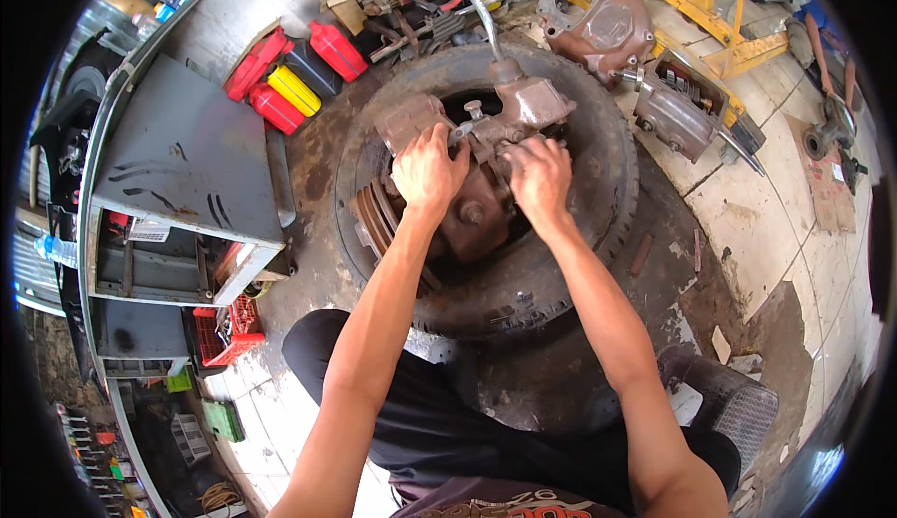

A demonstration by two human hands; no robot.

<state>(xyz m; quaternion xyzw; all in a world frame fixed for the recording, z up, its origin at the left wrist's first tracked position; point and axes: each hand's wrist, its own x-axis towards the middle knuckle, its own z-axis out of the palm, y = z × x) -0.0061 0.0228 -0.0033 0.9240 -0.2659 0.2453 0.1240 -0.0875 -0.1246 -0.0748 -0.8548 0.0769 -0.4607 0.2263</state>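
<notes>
The brown metal machine (478, 202) sits in the centre of the frame, over the opening of the tyre (495, 311). The left hand (431, 174) touches its upper side with bent fingers; the right hand (540, 182), blurred, is at its right side. Whether either hand is closed on something, I cannot tell. Red container (338, 51): upper left.

Both bare forearms (388, 303) stretched out front, left hand (430, 172) palm-down and curled, right hand (541, 176) kinda motion-blurred, also palm-down.
</notes>
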